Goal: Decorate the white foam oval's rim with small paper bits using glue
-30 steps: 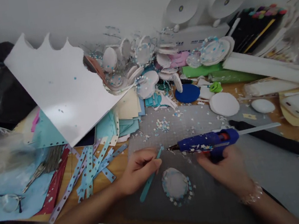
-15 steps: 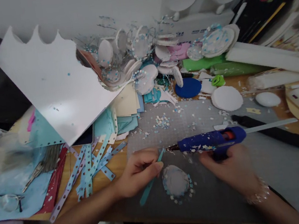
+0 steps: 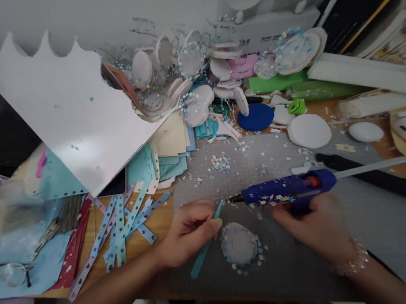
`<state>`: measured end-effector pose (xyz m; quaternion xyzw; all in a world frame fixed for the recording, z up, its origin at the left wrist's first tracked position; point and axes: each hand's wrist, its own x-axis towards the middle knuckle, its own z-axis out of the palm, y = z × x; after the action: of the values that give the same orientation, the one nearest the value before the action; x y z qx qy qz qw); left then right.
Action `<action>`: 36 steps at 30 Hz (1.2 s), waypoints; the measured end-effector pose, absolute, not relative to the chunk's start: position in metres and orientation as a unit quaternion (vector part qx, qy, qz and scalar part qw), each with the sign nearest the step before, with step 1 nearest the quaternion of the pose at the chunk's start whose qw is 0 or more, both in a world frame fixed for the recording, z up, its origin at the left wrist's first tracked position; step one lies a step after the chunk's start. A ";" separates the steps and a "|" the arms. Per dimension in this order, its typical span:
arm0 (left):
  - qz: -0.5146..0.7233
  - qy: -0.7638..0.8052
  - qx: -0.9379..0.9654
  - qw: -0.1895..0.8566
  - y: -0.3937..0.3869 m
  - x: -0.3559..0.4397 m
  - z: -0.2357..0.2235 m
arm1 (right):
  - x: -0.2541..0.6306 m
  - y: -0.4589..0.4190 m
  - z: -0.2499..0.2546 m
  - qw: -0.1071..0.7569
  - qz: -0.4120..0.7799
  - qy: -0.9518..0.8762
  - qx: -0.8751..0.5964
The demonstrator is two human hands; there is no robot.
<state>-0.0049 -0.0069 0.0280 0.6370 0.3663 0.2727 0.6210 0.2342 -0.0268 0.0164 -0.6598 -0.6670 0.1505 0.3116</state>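
Pinched between the thumb and fingers of my left hand [image 3: 193, 231] is a slim teal stick [image 3: 202, 259], slanting up to the right. My right hand [image 3: 313, 224] is wrapped round the grip of a blue hot glue gun [image 3: 287, 189], whose dark nozzle points left at the stick's upper tip. Whether nozzle and tip touch, I cannot tell. A clear glue stick [image 3: 373, 167] juts from the gun's back end. Below the nozzle, a round white disc [image 3: 240, 243] edged with small blue and white flower shapes lies on the grey cutting mat [image 3: 340, 268].
Tiny paper flowers [image 3: 221, 163] are heaped behind the glue gun. Punched paper strips [image 3: 124, 233], pliers [image 3: 45, 239] and glasses [image 3: 7, 275] lie to the left. White discs [image 3: 196, 105] crowd the back, near a blue oval [image 3: 256, 117]. A black-handled tool [image 3: 377, 180] lies at right.
The view has tilted slightly, so the back items sit higher in the picture. The glue gun and my right hand appear a little further right, while my left hand keeps its pinch on the stick.
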 end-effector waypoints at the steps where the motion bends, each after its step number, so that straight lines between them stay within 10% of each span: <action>1: 0.274 0.363 0.636 0.623 -0.007 -0.005 0.028 | 0.234 -0.027 0.016 0.311 0.151 -0.668 -0.659; 36: 0.365 0.403 0.550 0.634 -0.011 -0.003 0.006 | 0.321 -0.026 -0.017 0.242 -0.096 -0.648 -0.716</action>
<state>-0.0030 -0.0108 0.0062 0.5496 0.4030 0.3653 0.6341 0.3214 -0.0256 -0.0173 -0.7160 -0.6476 -0.0960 0.2424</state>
